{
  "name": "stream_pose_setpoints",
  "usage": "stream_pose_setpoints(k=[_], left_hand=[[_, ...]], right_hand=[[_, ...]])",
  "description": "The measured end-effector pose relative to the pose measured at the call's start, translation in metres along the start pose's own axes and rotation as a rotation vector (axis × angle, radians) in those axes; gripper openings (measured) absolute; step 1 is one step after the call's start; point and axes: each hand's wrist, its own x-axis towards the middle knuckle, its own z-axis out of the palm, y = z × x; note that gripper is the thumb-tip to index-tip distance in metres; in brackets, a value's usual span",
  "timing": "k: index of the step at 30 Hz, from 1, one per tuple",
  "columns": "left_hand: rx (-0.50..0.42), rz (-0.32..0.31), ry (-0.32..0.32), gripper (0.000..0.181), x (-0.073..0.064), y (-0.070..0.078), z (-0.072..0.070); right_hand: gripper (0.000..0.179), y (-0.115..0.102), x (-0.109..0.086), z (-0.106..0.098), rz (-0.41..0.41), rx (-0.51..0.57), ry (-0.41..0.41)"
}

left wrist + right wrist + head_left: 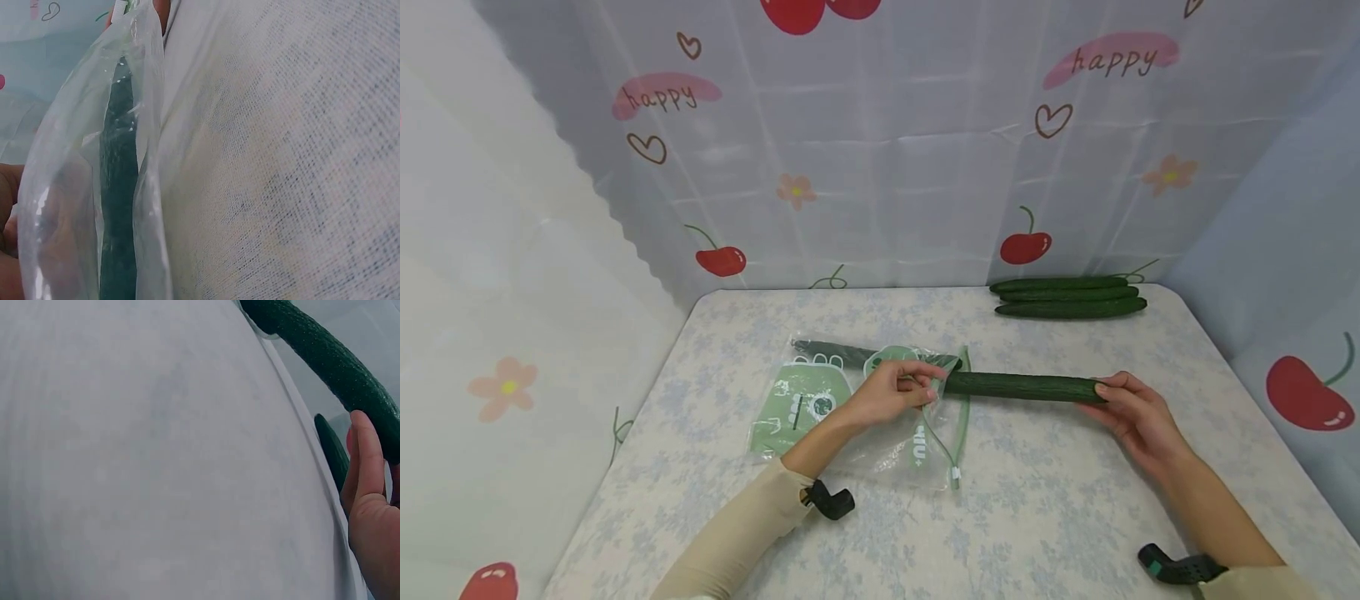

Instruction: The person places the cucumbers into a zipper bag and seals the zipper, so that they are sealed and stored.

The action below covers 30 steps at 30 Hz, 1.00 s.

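Note:
A clear zip bag (808,412) with green print lies on the table, its green slider edge (962,425) facing right. Inside it, along the far side, is a cucumber (838,352), seen through plastic in the left wrist view as a dark green length (119,187). My left hand (886,393) pinches the bag near its mouth. A second cucumber (1026,387) runs from the bag's mouth to my right hand (1138,417), which grips its right end between thumb and fingers. In the right wrist view this cucumber (337,365) is raised off the table.
Three more cucumbers (1067,308) lie together at the table's back right corner. The table (1045,500) has a pale floral cloth. Printed curtains (880,167) stand behind and at both sides.

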Motion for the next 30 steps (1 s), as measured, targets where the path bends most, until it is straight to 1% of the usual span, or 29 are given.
stream_pose_setpoints(k=[3, 7, 12, 16, 24, 30], left_hand=[[-0.002, 0.008, 0.0, 0.037, 0.0, 0.0, -0.001], [0.001, 0.01, -0.002, 0.037, -0.001, 0.001, -0.002], [0.005, 0.005, 0.003, 0.037, -0.002, 0.002, -0.001], [0.006, 0.001, 0.009, 0.036, -0.002, 0.002, 0.0], [0.007, 0.003, 0.016, 0.035, -0.003, 0.004, 0.0], [0.012, 0.011, 0.009, 0.035, -0.004, 0.006, 0.0]], right_hand=[[0.023, 0.002, 0.005, 0.006, 0.047, 0.002, -0.004], [0.023, 0.006, 0.012, 0.015, 0.087, -0.027, 0.006], [0.018, 0.012, 0.02, 0.028, 0.116, -0.097, 0.045], [0.019, 0.017, 0.026, 0.038, 0.145, -0.103, 0.064], [0.018, 0.027, 0.043, 0.059, 0.192, -0.134, 0.068], [0.02, 0.032, 0.052, 0.073, 0.206, -0.138, 0.068]])
